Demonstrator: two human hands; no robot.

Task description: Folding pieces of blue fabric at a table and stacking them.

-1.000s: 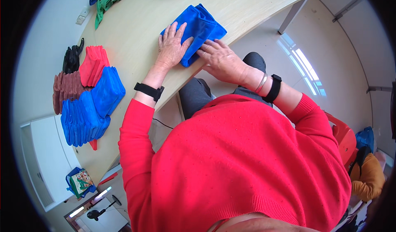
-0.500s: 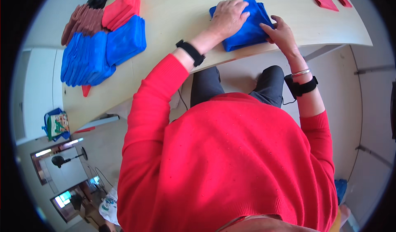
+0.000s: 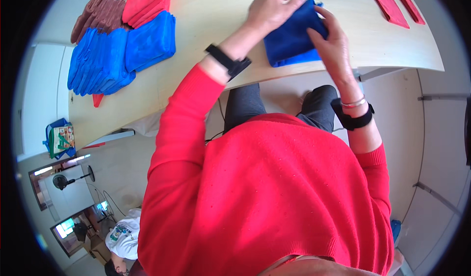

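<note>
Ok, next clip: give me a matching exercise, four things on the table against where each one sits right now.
Things:
1. folded blue cloth
2. blue cloth stacks
3. flat red cloths
4. brown cloth stack

Places:
A. far right of the table
B. under both hands
C. left side, nearest the table edge
D. far left, behind the blue stacks

Pairs: 1-B, 2-C, 3-A, 4-D
</note>
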